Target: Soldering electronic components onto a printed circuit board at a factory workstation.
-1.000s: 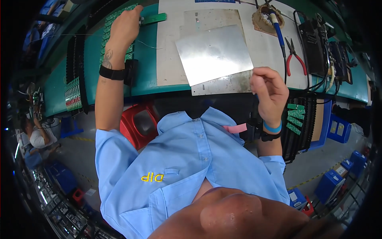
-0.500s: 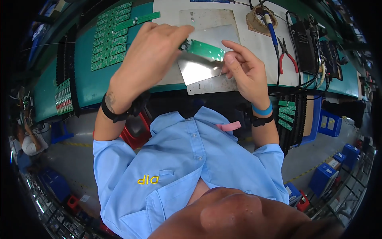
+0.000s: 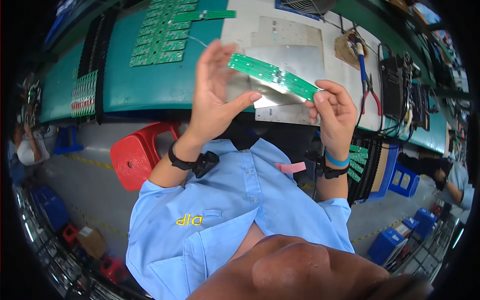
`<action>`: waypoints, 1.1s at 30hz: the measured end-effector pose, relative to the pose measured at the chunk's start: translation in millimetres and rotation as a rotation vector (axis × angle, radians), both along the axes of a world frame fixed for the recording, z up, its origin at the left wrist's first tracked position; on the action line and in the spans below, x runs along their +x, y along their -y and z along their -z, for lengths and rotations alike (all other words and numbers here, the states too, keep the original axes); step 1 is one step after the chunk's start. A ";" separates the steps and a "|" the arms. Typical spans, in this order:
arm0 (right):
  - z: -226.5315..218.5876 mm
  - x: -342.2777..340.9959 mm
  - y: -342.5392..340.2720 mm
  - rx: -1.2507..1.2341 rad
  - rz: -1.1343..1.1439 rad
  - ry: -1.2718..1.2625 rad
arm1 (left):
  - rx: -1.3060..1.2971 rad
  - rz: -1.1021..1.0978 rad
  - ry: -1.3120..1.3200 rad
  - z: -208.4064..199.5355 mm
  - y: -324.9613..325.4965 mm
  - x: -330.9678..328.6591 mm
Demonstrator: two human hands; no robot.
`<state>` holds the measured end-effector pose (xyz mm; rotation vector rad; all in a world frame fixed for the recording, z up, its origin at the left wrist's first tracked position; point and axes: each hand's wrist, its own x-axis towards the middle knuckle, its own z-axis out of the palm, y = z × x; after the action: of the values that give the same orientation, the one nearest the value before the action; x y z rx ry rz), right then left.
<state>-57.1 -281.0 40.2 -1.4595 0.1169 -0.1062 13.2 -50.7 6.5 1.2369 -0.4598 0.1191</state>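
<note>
The long green circuit board strip (image 3: 255,70) is now borne by my right hand (image 3: 338,112) alone, as far as I can judge, where half a second ago both my hands were at it and it was a blur between them. A second ago my right hand was empty and my left hand (image 3: 210,95) was up at the panel of green boards (image 3: 159,39). Now my right thumb and fingers pinch the strip's right end, while my left hand is spread, thumb well away from the fingers. Those fingers are smeared by motion close to the strip's left end, and I cannot tell whether they touch it. The strip hangs tilted, left end higher in the view, in front of the shiny metal plate (image 3: 305,60), and its whole length shows. I take this as a loosened hold: the grip on the right steadies the strip and my left hand is free to shift. A second green strip (image 3: 220,14) lies across the panel's right side, just as it did earlier. To my right, the blue-handled soldering iron (image 3: 361,61) and the red-handled pliers (image 3: 377,103) lie untouched.
</note>
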 end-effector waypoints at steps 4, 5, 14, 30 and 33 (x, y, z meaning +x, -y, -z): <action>0.7 1.1 -7.3 0.077 -0.058 -0.003 | -0.400 0.289 -0.311 6.5 -2.2 -13.8; 0.2 -0.8 -7.2 0.073 -0.038 -0.013 | -0.397 0.249 -0.300 8.1 -4.8 -14.4; -9.3 5.3 -21.7 -0.031 -0.143 -0.073 | -0.411 0.286 -0.336 14.1 -21.2 -10.6; -21.3 99.7 28.8 -1.388 -0.526 0.253 | -0.554 0.309 -0.399 30.7 -44.7 -12.1; -44.5 102.8 32.0 -1.400 -0.486 0.185 | -0.542 0.324 -0.409 28.8 -41.1 -12.3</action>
<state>45.6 -313.0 84.7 -2.8068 -0.5828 0.1121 1.0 -9.7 -22.4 0.6184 -0.2392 -0.2684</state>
